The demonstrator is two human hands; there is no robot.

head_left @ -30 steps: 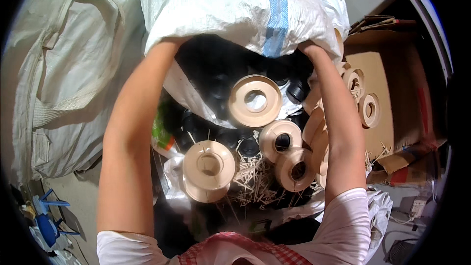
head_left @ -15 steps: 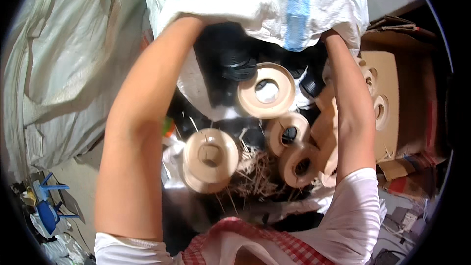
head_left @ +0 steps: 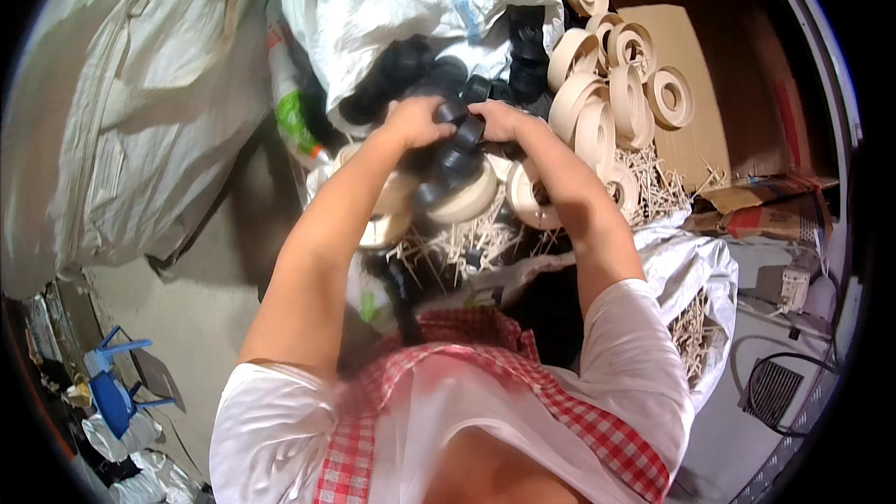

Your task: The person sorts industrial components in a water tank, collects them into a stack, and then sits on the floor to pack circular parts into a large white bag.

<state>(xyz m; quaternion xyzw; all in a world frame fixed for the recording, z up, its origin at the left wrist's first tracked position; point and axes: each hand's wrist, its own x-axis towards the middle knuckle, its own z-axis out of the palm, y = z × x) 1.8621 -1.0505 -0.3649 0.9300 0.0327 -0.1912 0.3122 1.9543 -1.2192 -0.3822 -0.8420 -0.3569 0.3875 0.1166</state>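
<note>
My left hand (head_left: 420, 121) and my right hand (head_left: 501, 120) are close together at the mouth of a white woven sack (head_left: 373, 5). Their fingers curl on black round plastic parts (head_left: 460, 154), which hang in a loose cluster between them, partly blurred. Behind the left hand, more dark parts (head_left: 383, 79) lie along the sack's opening. Below the cluster sits a large cream ring (head_left: 467, 198). By my right forearm is another cream ring (head_left: 530, 196), partly covered by the arm. The fingertips' exact hold is partly hidden.
Several cream rings (head_left: 630, 107) pile up at the right, before an open cardboard box (head_left: 737, 56). Thin pale sticks (head_left: 467, 238) are scattered nearest me. Bulky white sacks (head_left: 177, 103) stand left, with a blue stool (head_left: 117, 401) on the floor below.
Both hands have come out from under the sack's edge toward me and closer together, now with black parts in them. The view has shifted, and black parts now cover some cream rings.
</note>
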